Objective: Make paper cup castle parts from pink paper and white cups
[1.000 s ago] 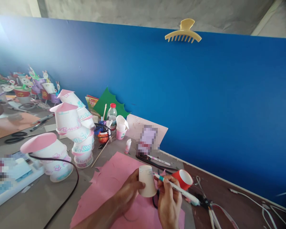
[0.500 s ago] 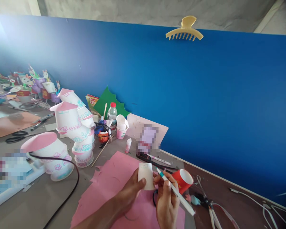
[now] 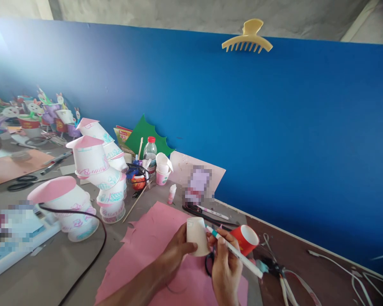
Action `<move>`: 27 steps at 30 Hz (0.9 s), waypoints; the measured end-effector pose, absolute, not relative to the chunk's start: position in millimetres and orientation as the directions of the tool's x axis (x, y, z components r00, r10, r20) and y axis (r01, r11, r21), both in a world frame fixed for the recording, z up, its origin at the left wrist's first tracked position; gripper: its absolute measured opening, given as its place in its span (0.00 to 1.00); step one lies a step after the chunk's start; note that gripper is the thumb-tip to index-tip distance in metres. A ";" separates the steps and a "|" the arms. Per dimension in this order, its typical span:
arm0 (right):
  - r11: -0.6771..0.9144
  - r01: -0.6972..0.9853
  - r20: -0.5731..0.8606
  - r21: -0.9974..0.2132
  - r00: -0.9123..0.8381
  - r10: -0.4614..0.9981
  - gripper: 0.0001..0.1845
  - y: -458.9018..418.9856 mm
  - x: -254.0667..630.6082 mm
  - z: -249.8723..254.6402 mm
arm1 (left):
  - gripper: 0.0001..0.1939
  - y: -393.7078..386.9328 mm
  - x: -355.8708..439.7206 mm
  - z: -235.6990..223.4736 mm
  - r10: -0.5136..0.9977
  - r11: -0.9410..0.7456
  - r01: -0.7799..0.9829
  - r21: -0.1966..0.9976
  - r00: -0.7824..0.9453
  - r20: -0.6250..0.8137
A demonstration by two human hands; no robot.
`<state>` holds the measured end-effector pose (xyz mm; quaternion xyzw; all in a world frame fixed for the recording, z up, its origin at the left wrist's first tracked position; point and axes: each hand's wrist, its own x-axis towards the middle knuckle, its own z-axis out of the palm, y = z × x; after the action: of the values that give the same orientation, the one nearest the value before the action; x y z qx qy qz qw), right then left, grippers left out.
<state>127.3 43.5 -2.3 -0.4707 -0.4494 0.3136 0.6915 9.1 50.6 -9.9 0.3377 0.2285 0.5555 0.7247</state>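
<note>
My left hand (image 3: 178, 245) grips a white paper cup (image 3: 197, 240), its thumb across the lower front. The cup is upside down and slightly tilted, with a faint pale drawing near its top. In my right hand (image 3: 225, 265) is a white marker (image 3: 241, 255) with a teal band; its tip is at the cup's upper right side. Whether the tip touches the cup I cannot tell. Beneath both hands lies a pink paper sheet (image 3: 147, 238). A red paper cup (image 3: 245, 239) lies tilted just behind my right hand, which hides part of it.
Towers of decorated white cups (image 3: 91, 159) with pink tops stand at the left, near a black cable (image 3: 104, 242). A glue bottle (image 3: 171, 194), a stacked pair of cups (image 3: 162, 170) and a plastic bottle (image 3: 150, 148) stand behind. A blue partition (image 3: 274, 127) rises at the back.
The white cup has turned a little in my left hand and shifted slightly right. The marker has moved slightly down and right, its tip staying by the cup's side.
</note>
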 end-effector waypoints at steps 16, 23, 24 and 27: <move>0.474 0.137 0.491 -0.870 0.321 0.810 0.14 39.0 125.2 -3.6 | 0.33 51.0 7.6 -15.4 0.948 0.146 -0.555 0.819 0.316 0.046; 0.460 0.105 0.469 -0.882 0.310 0.827 0.14 38.6 125.4 -6.9 | 0.35 51.9 7.7 -19.4 0.946 0.139 -0.554 0.821 0.318 0.054; 0.459 0.101 0.466 -0.883 0.310 0.828 0.14 38.7 125.5 -7.8 | 0.35 52.1 7.6 -19.5 0.946 0.139 -0.551 0.823 0.319 0.054; 0.457 0.101 0.465 -0.884 0.299 0.834 0.14 38.6 126.2 -9.6 | 0.34 52.7 7.3 -19.5 0.946 0.133 -0.547 0.827 0.318 0.059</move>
<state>126.2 38.6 -9.6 -0.4445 -0.5259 0.2724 0.6721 7.3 52.7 -19.5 0.3957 0.2523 0.5265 0.7090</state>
